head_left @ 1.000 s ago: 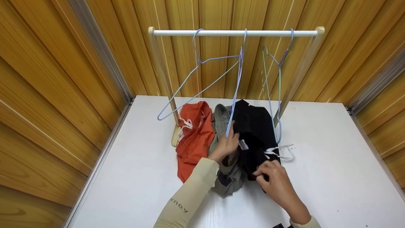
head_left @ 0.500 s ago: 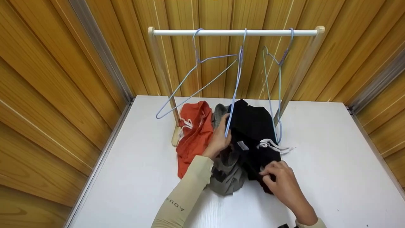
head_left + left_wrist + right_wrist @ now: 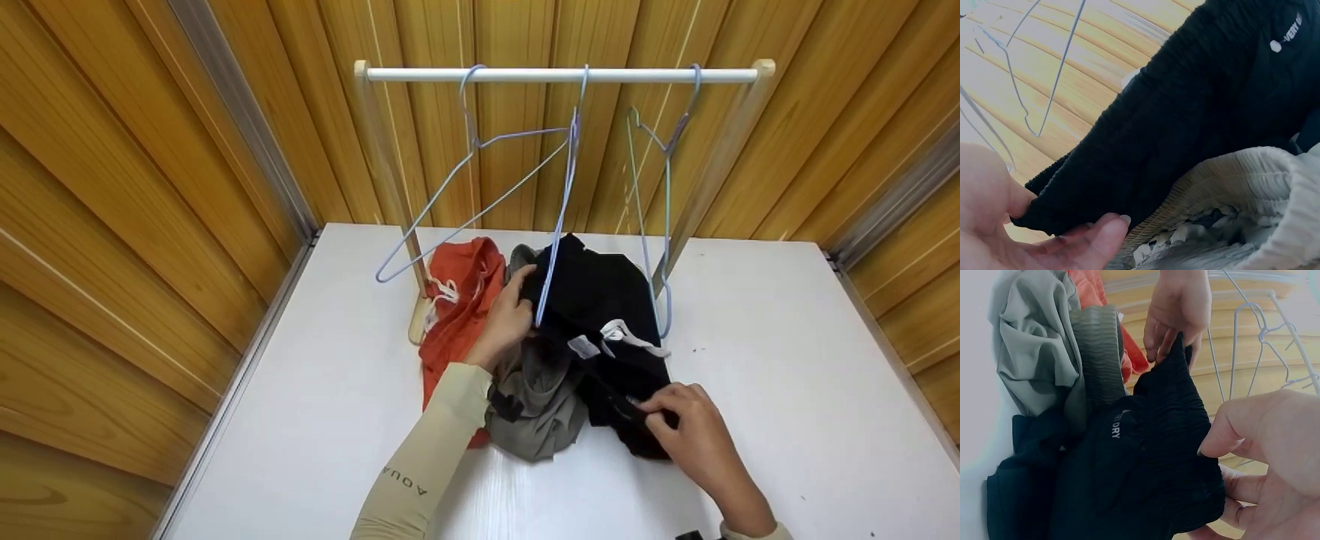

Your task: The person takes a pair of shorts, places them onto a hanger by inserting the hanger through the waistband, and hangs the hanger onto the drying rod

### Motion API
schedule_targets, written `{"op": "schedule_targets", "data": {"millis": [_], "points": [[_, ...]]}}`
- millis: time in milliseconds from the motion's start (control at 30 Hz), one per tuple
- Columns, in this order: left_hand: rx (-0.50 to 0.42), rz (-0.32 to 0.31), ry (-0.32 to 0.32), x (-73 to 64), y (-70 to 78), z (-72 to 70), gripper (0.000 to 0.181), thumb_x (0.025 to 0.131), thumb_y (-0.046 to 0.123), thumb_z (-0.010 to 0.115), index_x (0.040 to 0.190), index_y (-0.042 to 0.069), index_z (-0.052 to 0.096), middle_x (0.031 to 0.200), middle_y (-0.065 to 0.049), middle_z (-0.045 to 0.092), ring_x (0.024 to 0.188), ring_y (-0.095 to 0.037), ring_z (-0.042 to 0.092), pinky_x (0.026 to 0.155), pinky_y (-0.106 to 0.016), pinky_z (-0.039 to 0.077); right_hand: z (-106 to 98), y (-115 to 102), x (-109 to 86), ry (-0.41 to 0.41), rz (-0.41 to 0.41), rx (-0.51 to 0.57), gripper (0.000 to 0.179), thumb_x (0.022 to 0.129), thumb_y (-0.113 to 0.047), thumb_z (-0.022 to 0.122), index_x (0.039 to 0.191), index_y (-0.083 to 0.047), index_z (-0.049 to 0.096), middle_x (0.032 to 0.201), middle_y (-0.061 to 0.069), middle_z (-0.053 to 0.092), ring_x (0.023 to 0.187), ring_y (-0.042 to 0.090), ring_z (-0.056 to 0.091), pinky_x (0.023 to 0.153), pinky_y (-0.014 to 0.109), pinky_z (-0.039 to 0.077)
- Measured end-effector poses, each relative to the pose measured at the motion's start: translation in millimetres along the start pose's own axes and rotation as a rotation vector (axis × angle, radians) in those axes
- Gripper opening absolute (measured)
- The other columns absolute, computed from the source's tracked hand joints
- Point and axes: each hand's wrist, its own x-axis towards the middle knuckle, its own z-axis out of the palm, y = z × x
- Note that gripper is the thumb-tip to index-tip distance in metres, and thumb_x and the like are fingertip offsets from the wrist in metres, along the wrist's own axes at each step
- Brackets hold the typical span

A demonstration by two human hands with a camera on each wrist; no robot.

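Note:
Black shorts (image 3: 592,281) with a white drawstring and a pale label lie spread at the middle of the white table. My left hand (image 3: 510,319) pinches one end of their elastic waistband, just beside the middle wire hanger (image 3: 559,225). At the other end of the waistband my right hand (image 3: 694,431) holds the cloth between thumb and fingers. In the right wrist view the waistband of the black shorts (image 3: 1168,433) stretches between both hands, with white lettering below it. Grey shorts (image 3: 540,427) lie partly under the black ones. Orange shorts (image 3: 465,300) with a white cord lie left of them.
A rack with a white rail (image 3: 525,74) and wooden posts stands at the back. A left hanger (image 3: 431,202) and a right hanger (image 3: 667,225) also hang from it. Wood-panelled walls (image 3: 112,187) enclose the white table (image 3: 322,352).
My right hand has moved right and slightly down with its end of the waistband. The left hand has shifted left. The black waistband is now spread wider, and its white drawstring lies further left.

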Motion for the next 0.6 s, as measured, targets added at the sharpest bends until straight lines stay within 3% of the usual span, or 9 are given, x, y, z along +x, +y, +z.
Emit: {"op": "schedule_targets", "data": {"millis": [100,333,467,600], "points": [[-0.024,-0.020,-0.007,-0.3,-0.1,-1.4,0.053,0.092,-0.006,0.037,0.137,0.019,0.051,0.136,-0.017,0.050,0.098,-0.031,0.061,0.055,-0.034,0.057,-2.6,3.3,0.2,-0.002,0.002,-0.009,0.022,0.075,0.006,0.067,0.080,-0.014,0.075,0.086,-0.005,0.067,0.086,0.009,0.051,0.078,0.025,0.044],[0.010,-0.029,0.000,0.0,-2.7,-4.9,0.039,0.090,-0.004,0.041,0.114,0.011,0.068,0.111,-0.015,0.061,0.070,-0.018,0.059,0.055,-0.029,0.055,-5.3,8.2,-0.8,0.011,-0.016,-0.028,0.023,0.076,0.007,0.068,0.081,-0.014,0.075,0.089,-0.004,0.069,0.089,0.013,0.052,0.078,0.027,0.044],[0.123,0.047,0.013,-0.5,-4.0,-5.6,0.033,0.084,-0.005,0.050,0.105,0.006,0.072,0.087,-0.014,0.065,0.053,-0.008,0.049,0.051,-0.019,0.044,-3.8,8.3,-1.7,-0.021,-0.015,-0.048,0.023,0.076,0.006,0.067,0.082,-0.014,0.076,0.089,-0.003,0.067,0.089,0.016,0.053,0.077,0.032,0.044],[0.249,0.099,0.041,-1.9,-4.9,-6.5,0.027,0.075,-0.002,0.065,0.098,0.009,0.074,0.077,-0.011,0.065,0.057,-0.008,0.043,0.055,-0.020,0.035,-1.9,8.8,-2.8,-0.075,0.009,-0.056,0.021,0.078,0.005,0.066,0.085,-0.012,0.076,0.092,0.001,0.067,0.091,0.020,0.055,0.079,0.038,0.045]]}}
